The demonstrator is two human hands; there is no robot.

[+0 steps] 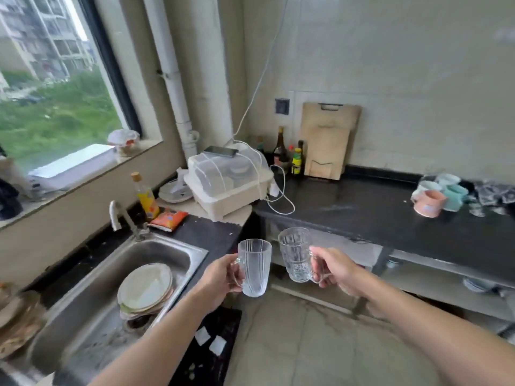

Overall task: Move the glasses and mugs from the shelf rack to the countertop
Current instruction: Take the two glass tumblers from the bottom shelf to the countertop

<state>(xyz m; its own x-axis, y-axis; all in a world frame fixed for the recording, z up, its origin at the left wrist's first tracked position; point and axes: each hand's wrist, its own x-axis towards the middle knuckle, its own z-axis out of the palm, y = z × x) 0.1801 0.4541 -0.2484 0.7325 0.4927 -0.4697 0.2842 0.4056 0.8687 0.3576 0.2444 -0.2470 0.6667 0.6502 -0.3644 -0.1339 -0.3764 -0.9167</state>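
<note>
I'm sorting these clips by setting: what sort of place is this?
Most likely a home kitchen: a steel sink holding plates, a dark countertop with mugs, and cutting boards leaning on the tiled wall.

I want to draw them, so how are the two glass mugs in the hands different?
The left glass mug has straight lines running up its sides; the right glass mug has a bumpy, knobbly pattern. The left one narrows toward the bottom; the right one bulges. The left hand holds one, the right hand the other. Both are clear, empty, upright, held by handles.
</note>
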